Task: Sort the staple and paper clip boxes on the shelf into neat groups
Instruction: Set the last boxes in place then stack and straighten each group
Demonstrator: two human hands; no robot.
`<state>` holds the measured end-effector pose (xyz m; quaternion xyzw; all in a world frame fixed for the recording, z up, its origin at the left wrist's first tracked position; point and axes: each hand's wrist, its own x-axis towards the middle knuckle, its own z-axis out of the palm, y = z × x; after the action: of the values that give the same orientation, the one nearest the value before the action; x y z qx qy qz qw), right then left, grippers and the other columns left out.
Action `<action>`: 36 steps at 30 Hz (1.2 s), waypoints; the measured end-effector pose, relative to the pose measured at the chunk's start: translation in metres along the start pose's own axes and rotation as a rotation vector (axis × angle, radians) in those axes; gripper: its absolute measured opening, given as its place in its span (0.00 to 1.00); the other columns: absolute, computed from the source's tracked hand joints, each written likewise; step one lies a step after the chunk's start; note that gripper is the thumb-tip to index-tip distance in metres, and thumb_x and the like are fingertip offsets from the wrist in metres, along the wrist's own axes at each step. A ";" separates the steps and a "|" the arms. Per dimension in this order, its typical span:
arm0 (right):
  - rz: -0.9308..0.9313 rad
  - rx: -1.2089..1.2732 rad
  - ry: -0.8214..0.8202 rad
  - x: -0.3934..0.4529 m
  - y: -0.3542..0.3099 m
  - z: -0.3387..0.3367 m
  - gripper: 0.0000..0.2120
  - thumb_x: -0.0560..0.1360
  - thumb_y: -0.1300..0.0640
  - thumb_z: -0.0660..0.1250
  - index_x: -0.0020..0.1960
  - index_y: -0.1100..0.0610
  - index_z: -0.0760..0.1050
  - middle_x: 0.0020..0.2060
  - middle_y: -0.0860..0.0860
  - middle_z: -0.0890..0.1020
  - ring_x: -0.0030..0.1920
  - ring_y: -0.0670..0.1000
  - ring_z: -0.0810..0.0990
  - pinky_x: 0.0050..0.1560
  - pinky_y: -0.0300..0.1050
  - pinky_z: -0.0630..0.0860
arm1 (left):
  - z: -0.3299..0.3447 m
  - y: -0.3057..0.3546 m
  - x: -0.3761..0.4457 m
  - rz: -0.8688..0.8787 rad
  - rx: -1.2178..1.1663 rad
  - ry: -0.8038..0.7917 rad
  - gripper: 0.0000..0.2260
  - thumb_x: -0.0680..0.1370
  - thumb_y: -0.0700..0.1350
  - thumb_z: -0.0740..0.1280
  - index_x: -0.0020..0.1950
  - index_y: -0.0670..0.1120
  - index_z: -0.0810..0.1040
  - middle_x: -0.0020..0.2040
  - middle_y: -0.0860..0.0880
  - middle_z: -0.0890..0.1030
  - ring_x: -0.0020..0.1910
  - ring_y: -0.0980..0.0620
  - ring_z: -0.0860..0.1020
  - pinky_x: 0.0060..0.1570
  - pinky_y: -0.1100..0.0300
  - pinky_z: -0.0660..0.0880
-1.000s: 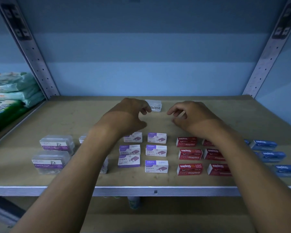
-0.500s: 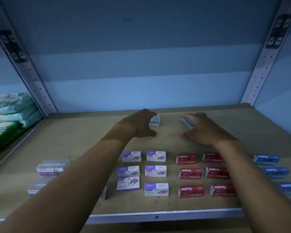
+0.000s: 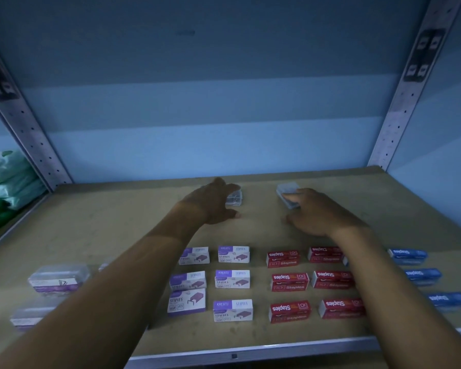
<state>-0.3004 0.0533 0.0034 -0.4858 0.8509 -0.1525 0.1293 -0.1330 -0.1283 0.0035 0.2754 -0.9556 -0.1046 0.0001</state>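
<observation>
Both bare hands reach to the back of the wooden shelf (image 3: 96, 227), in the upper middle of the frame. The left hand (image 3: 210, 202) lies over a small clear plastic box (image 3: 234, 198), fingers curled round its near and left sides, so it looks gripped, though the contact is partly hidden. To the right of it, well apart, the right hand (image 3: 310, 213) has its fingertips on a second clear box (image 3: 286, 193), which sits tilted; whether the fingers close round it or only press on it cannot be told.

Across the lower half of the frame the sorted stock lies in groups. At centre, six purple-and-white staple boxes (image 3: 233, 279) sit in two columns of three, the lower-left one slightly askew. Just right of them, six red staple boxes (image 3: 289, 282) form the same pattern, partly crossed by the right forearm. At the far right, three blue staple boxes (image 3: 422, 274) run in a column toward the lower right edge. At the lower left, clear paper clip boxes (image 3: 59, 279) with purple labels sit near the left forearm, blurred.

Green and white soft packs (image 3: 8, 182) are stacked on the neighbouring shelf at the left edge.
</observation>
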 end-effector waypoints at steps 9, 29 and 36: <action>0.061 0.036 0.084 -0.004 -0.002 -0.008 0.25 0.75 0.56 0.68 0.72 0.51 0.74 0.64 0.57 0.72 0.65 0.60 0.74 0.63 0.49 0.73 | 0.001 0.007 -0.006 0.015 0.013 0.060 0.27 0.71 0.56 0.74 0.68 0.56 0.70 0.64 0.45 0.72 0.62 0.43 0.74 0.62 0.50 0.72; 0.029 0.090 0.199 -0.009 -0.004 -0.004 0.11 0.71 0.57 0.78 0.52 0.47 0.84 0.55 0.54 0.77 0.57 0.56 0.78 0.51 0.41 0.69 | -0.008 0.015 -0.019 0.131 0.058 0.113 0.23 0.68 0.55 0.76 0.59 0.54 0.73 0.56 0.48 0.79 0.52 0.47 0.77 0.50 0.56 0.75; 0.066 0.150 0.341 -0.012 -0.006 0.002 0.07 0.71 0.62 0.72 0.36 0.52 0.82 0.45 0.49 0.80 0.46 0.52 0.78 0.44 0.41 0.69 | -0.016 0.021 -0.029 0.136 0.026 0.066 0.22 0.67 0.54 0.76 0.59 0.53 0.77 0.56 0.49 0.81 0.52 0.48 0.79 0.52 0.54 0.77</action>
<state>-0.2893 0.0606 0.0041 -0.4136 0.8622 -0.2915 0.0240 -0.1189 -0.0987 0.0252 0.2132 -0.9729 -0.0827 0.0350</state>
